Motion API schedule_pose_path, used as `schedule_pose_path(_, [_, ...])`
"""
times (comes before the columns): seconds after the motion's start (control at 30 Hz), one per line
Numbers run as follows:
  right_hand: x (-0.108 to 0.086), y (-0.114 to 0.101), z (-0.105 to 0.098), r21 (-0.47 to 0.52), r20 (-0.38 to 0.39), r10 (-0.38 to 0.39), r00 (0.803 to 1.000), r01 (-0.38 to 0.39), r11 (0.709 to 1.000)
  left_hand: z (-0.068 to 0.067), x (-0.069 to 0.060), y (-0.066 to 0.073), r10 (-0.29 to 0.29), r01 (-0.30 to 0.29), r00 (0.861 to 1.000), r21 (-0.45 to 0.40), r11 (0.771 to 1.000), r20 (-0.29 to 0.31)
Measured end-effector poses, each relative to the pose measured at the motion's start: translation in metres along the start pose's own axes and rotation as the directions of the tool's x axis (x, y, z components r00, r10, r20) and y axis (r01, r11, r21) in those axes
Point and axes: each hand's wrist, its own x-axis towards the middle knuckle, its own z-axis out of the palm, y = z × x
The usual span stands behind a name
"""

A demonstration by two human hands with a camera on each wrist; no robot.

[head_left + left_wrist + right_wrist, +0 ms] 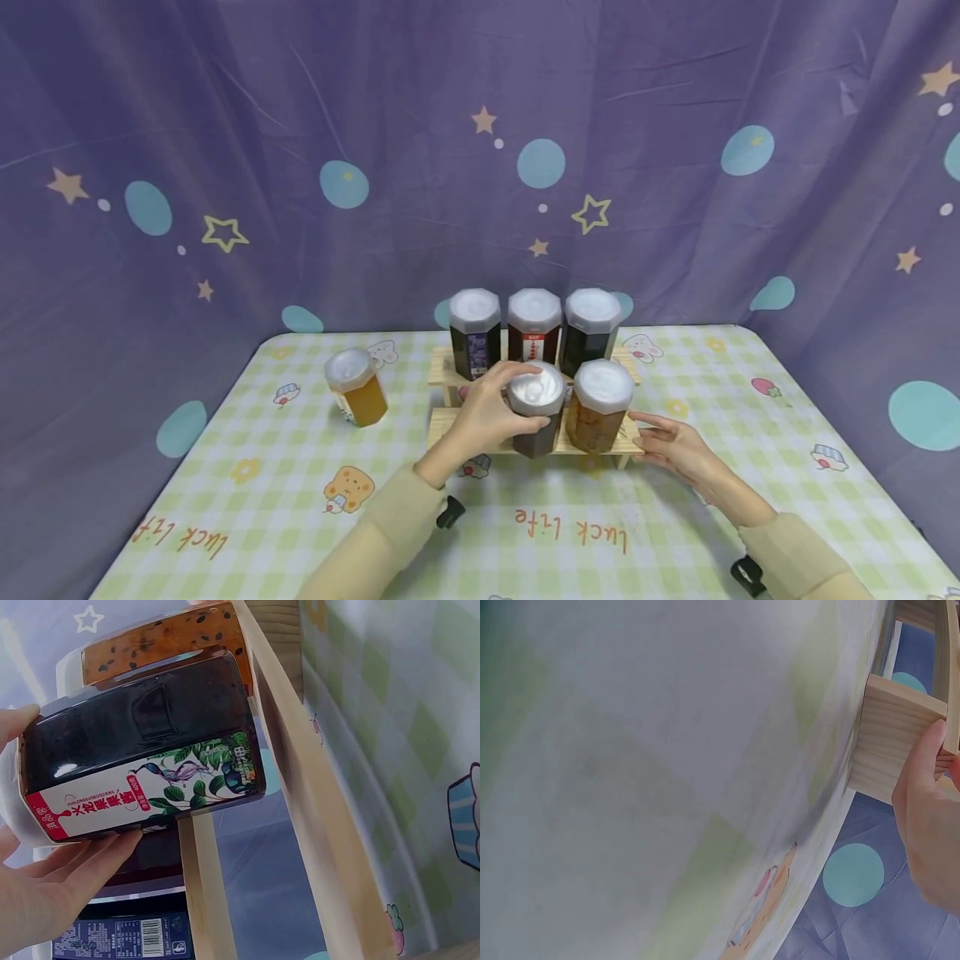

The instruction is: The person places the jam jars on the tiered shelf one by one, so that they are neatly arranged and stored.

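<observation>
My left hand [491, 410] grips a dark jam jar [537, 433] round its white lid, thumb on the near side and fingers on the far side. In the left wrist view this dark jar [150, 720] shows a white, red and green label and stands by the lower shelf's edge. Beside it on the lower shelf is an amber jar [596, 427] with dark specks. My right hand [678, 450] holds the right end of the two-step wooden rack [441, 427]; in the right wrist view its fingers pinch the shelf end [900, 735].
Three dark jars with white lids, a left one [476, 346], a middle one [534, 337] and a right one [588, 342], stand on the upper step. A yellow jar [360, 398] stands apart on the checked tablecloth [277, 467], left of the rack. A purple curtain [420, 100] hangs behind.
</observation>
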Motion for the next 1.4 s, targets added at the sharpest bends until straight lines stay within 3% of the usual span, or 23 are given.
schedule_pose_path(0.9, [-0.002,-0.004,0.002,0.009,0.010,-0.002,1.000,0.002,1.000,0.009,0.003,-0.010,-0.029,0.029,0.999,-0.010,1.000,0.018])
schedule_pose_path(1.17, [-0.001,-0.002,0.000,0.011,-0.003,0.008,1.000,-0.008,1.000,0.007,0.001,-0.011,0.038,-0.037,0.998,-0.022,0.999,0.041])
schedule_pose_path(1.4, [0.000,-0.002,0.001,0.014,0.006,-0.003,1.000,0.003,1.000,0.004,-0.002,-0.007,-0.048,0.049,0.995,-0.019,0.999,0.093])
